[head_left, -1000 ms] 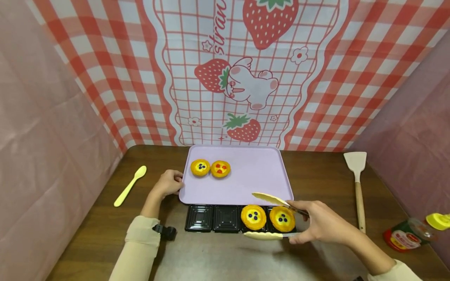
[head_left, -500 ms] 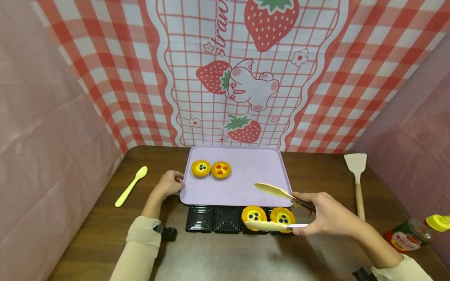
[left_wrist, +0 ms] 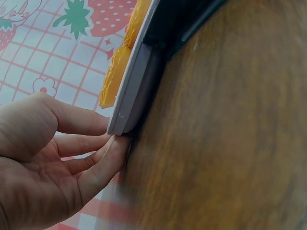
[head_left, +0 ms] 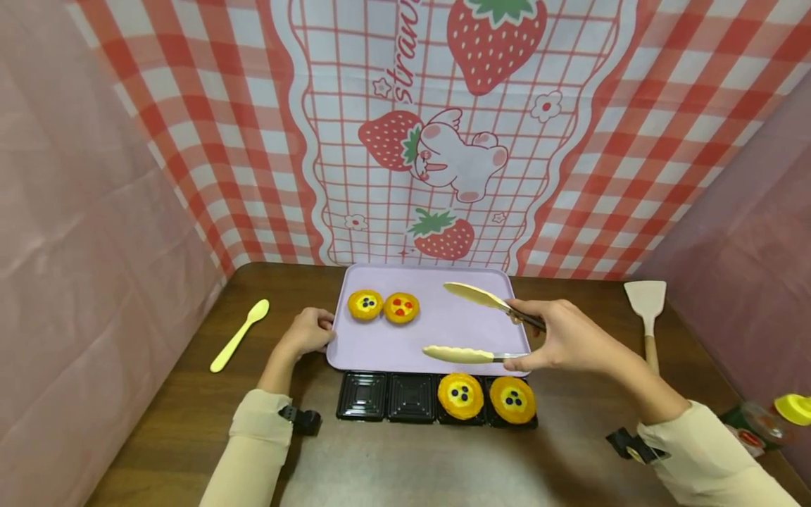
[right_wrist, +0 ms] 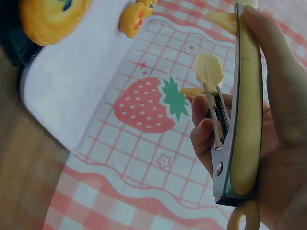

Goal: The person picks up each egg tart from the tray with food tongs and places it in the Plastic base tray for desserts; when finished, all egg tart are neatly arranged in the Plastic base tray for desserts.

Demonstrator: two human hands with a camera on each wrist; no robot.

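Observation:
At the left edge of the lilac tray [head_left: 456, 331], my left hand [head_left: 308, 331] pinches the rim, its fingertips on the tray's corner [left_wrist: 117, 124] in the left wrist view. My right hand [head_left: 564, 338] holds a pair of tongs [head_left: 469, 354] with cream tips, arms spread wide, nothing between them, over the tray's right half. The right wrist view shows the metal-and-cream tongs handle [right_wrist: 247, 110] in my grip. On the tray's left lie a blueberry egg tart [head_left: 365, 305] and a red-fruit tart [head_left: 402, 308].
Along the tray's front runs a black divided holder [head_left: 412, 397]; its two right compartments hold blueberry tarts [head_left: 460, 396]. A yellow spoon [head_left: 241, 335] lies left. At right are a spatula [head_left: 646, 303] and a yellow-capped bottle [head_left: 760, 429], partly hidden by the right sleeve.
My right hand has lifted the tongs from around the right-hand tarts and carried them away from me over the tray. The tarts and my left hand stay put.

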